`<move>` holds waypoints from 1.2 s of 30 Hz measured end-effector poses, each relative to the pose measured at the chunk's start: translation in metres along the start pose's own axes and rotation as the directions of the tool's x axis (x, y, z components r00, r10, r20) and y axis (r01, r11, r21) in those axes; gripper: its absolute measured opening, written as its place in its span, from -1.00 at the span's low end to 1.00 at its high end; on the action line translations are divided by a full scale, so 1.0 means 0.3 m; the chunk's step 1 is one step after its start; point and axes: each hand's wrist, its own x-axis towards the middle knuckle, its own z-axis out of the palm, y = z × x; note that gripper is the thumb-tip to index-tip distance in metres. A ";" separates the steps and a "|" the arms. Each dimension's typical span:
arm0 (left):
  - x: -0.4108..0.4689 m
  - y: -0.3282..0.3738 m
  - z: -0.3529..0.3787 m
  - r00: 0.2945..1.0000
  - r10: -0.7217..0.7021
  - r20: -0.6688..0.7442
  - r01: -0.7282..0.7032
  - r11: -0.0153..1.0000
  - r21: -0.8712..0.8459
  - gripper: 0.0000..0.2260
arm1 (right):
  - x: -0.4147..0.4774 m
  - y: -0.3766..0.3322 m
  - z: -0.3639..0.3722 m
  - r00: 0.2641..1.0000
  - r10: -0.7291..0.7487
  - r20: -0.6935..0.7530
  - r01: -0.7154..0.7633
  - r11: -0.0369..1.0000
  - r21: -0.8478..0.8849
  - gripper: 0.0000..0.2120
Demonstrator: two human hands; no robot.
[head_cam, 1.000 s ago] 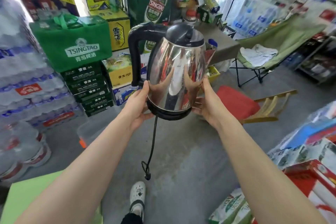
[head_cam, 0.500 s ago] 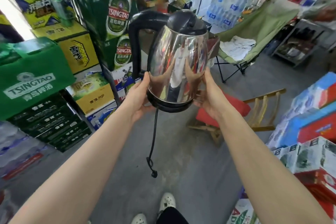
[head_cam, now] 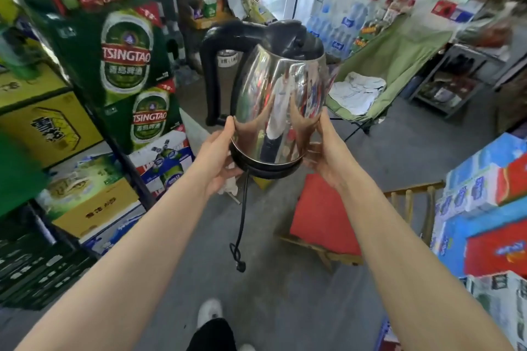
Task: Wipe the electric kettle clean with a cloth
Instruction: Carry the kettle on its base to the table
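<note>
I hold a shiny steel electric kettle (head_cam: 278, 105) with a black lid and black handle in the air in front of me. My left hand (head_cam: 218, 154) grips its lower left side and black base. My right hand (head_cam: 328, 151) clasps the lower right side. The kettle stands upright, handle to the left. Its black power cord (head_cam: 242, 219) hangs down from the base, plug dangling above the floor. A white cloth (head_cam: 356, 91) lies crumpled on a green folding chair (head_cam: 399, 57) behind the kettle.
Stacked beer cartons (head_cam: 125, 65) and yellow boxes (head_cam: 48, 128) fill the left. A wooden stool with a red cushion (head_cam: 325, 214) stands just below the kettle. Boxed goods (head_cam: 484, 208) line the right. Grey floor (head_cam: 285, 293) runs ahead; my shoe (head_cam: 209, 312) shows below.
The view has swung right and forward through the shop. The kettle stays held in both hands the same way, cord still swinging beneath it; the green chair with the cloth is nearer.
</note>
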 end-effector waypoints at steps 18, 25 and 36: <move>0.879 0.252 0.454 0.978 -0.100 0.181 0.091 0.994 0.054 -0.54 | 0.821 -0.314 -0.251 0.979 0.014 -0.205 0.007 0.995 0.098 -0.42; 1.162 0.305 0.673 0.979 -0.119 0.163 0.122 0.993 -0.006 -0.55 | 1.153 -0.424 -0.402 0.972 0.047 -0.228 -0.022 0.993 0.114 -0.38; 1.663 0.357 0.859 0.971 -0.138 0.197 0.146 0.989 -0.027 -0.60 | 1.625 -0.547 -0.518 0.956 0.065 -0.287 -0.041 0.995 0.089 -0.46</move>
